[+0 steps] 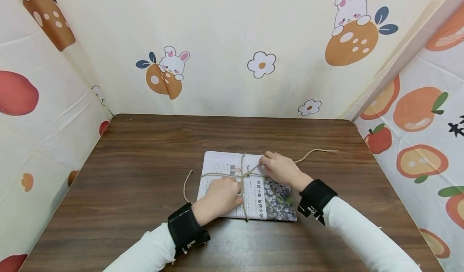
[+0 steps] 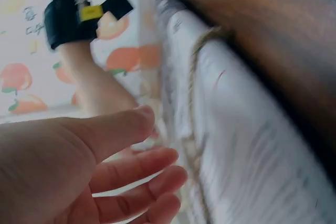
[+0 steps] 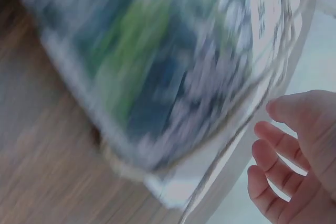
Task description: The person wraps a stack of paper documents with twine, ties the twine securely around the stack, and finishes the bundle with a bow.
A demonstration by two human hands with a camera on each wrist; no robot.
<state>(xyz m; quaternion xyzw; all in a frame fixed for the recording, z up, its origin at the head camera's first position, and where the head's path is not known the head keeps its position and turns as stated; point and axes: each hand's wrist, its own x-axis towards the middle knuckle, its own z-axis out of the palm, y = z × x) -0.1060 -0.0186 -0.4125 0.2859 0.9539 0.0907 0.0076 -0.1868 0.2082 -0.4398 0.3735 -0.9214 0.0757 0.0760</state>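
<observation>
Two bare hands are at one flat bundle of white printed paper [image 1: 255, 203], which lies on one brown wooden table [image 1: 127, 183]. On the bundle's left part, the left hand [image 1: 219, 196] has loosely bent fingers, with a gap by the thumb and nothing seen in it. Over the bundle's far right part is the right hand [image 1: 282, 169], right by one thin tan string [image 1: 244, 175]; I cannot tell if it pinches it. The string goes round the bundle two ways and makes one cross on top. Two loose ends show, one left of the bundle and one right. Two black wristbands [image 1: 316, 199] and two white sleeves [image 1: 362, 231] are nearer than the bundle. Behind it, one cream cloth [image 1: 217, 14] shows two white bunnies and two flowers.
</observation>
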